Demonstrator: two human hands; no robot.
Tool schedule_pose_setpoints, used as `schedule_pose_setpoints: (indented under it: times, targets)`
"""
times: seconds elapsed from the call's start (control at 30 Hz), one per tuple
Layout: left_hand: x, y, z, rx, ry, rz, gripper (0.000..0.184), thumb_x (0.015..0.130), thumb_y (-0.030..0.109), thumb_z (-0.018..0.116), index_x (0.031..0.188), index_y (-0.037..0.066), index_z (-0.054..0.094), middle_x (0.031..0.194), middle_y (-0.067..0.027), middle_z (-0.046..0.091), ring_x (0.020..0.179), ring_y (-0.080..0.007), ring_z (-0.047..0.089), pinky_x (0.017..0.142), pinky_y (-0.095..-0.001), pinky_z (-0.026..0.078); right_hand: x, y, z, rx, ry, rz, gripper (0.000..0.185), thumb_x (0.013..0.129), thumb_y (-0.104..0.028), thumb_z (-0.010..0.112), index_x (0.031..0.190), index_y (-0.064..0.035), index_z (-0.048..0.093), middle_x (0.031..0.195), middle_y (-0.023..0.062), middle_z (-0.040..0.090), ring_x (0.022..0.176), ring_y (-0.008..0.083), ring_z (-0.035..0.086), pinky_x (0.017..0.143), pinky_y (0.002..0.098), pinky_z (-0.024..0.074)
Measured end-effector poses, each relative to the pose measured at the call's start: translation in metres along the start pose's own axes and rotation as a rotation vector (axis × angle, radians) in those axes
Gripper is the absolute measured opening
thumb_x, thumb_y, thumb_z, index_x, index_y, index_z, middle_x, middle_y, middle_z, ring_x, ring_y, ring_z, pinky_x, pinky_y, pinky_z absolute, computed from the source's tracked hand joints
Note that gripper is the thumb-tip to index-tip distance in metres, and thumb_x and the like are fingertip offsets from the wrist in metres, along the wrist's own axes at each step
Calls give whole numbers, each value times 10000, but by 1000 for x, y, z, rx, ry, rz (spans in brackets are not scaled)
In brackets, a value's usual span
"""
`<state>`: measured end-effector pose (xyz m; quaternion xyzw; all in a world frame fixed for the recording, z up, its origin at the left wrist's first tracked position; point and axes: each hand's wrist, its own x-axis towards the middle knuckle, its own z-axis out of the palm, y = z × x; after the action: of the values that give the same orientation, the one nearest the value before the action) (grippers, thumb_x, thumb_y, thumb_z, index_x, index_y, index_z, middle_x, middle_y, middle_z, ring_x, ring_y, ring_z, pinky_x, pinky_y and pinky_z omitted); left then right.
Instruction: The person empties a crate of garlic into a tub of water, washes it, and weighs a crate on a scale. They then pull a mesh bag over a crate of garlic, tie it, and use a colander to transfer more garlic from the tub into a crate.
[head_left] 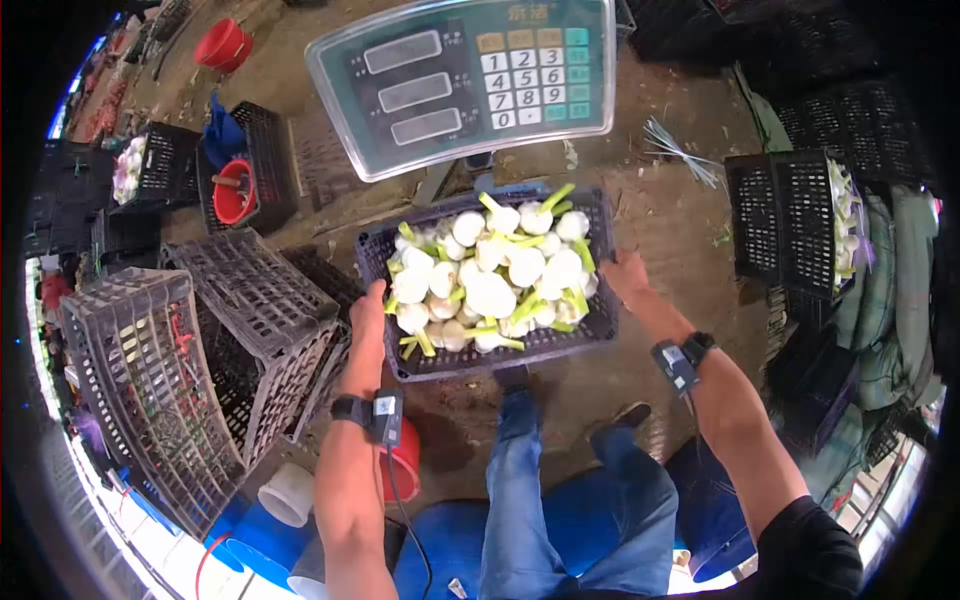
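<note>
A black plastic crate [450, 367] full of white garlic bulbs [490, 293] with short green stems is in front of me, just below a weighing scale's display. My left hand [369, 306] is closed on its left end, with the fingers partly hidden by the crate. At the opposite end, my right hand [624, 277] grips the crate's side. Whether the crate's underside touches the scale is hidden. The scale display [470, 85] has a number keypad and three small windows, whose readings I cannot make out.
Empty black crates [165, 365] are stacked tilted at the left. A red bucket [403, 462] stands by my left forearm, near blue barrels [440, 535]. More garlic fills a crate [785, 220] at the right. White straps [682, 152] lie on the floor.
</note>
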<state>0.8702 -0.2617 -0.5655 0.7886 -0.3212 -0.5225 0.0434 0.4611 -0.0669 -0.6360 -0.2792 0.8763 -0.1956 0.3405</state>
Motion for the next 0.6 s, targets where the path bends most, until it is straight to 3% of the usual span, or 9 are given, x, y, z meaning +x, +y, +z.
schedule_pose_setpoints:
  times: [0.03, 0.07, 0.1, 0.17, 0.27, 0.3, 0.37, 0.47, 0.6]
  targets:
    - [6, 7, -3, 18, -72, -39, 990, 784, 613, 652, 1474, -16, 321, 1450, -201, 411, 1258, -335, 445, 1002, -508, 355, 6, -7, 0, -7, -8, 27, 271, 755, -173, 638, 915, 46, 657, 706, 152, 650, 632, 236, 628, 621, 402, 495]
    - [8, 9, 1, -5, -45, -12, 958, 791, 602, 649, 1445, -37, 363, 1428, -199, 436, 1235, -332, 461, 987, -498, 367, 11, -15, -2, -37, -62, -7, 350, 775, -237, 585, 955, 56, 652, 872, 327, 637, 902, 474, 640, 767, 497, 508]
    - [18, 8, 6, -12, -50, -15, 958, 791, 602, 649, 1445, -37, 363, 1428, -199, 436, 1235, -332, 461, 987, -498, 367, 20, -12, 3, -44, -60, -9, 350, 775, -237, 585, 955, 56, 652, 872, 327, 637, 902, 474, 640, 767, 497, 508]
    - [40, 0, 20, 20, 110, 81, 676, 835, 513, 626, 1063, -124, 627, 1056, -201, 656, 941, -301, 606, 836, -455, 434, 38, 5, 17, 41, -48, -20, 354, 776, -230, 580, 970, 60, 640, 867, 326, 639, 913, 472, 638, 780, 504, 504]
    - [25, 13, 17, -26, -42, 88, 676, 830, 503, 621, 1057, -134, 638, 1012, -239, 682, 918, -335, 637, 827, -475, 447, 37, 2, 15, -13, -35, -31, 379, 786, -251, 595, 989, 67, 627, 897, 332, 641, 928, 474, 632, 792, 508, 508]
    - [96, -41, 19, 44, -11, 280, 689, 824, 506, 608, 1054, -143, 641, 1001, -295, 682, 952, -392, 656, 840, -503, 450, 32, -12, 10, -80, -35, 0, 405, 795, -275, 608, 1003, 71, 619, 926, 337, 639, 942, 476, 630, 796, 510, 511]
    - [107, -56, 25, 99, 94, 328, 745, 838, 543, 563, 1112, -148, 607, 1131, -361, 613, 1116, -485, 571, 936, -497, 434, 21, -10, 6, -166, -78, -4, 464, 810, -321, 638, 1052, 74, 607, 1018, 338, 634, 1001, 471, 619, 835, 509, 511]
    - [27, -18, 19, 216, 272, 351, 797, 817, 479, 613, 1369, -74, 459, 1341, -327, 506, 1256, -445, 486, 1079, -467, 366, -22, -38, -16, -95, 151, 28, 558, 820, -349, 674, 1189, 56, 570, 1173, 307, 615, 1119, 441, 591, 927, 495, 485]
    - [-36, -21, 5, 123, 314, 371, 704, 817, 378, 639, 1317, -95, 496, 1254, -345, 552, 1173, -449, 551, 981, -474, 442, -79, -27, -69, -76, -2, 148, 543, 812, -360, 691, 1187, 21, 598, 1217, 278, 609, 1143, 426, 581, 939, 485, 476]
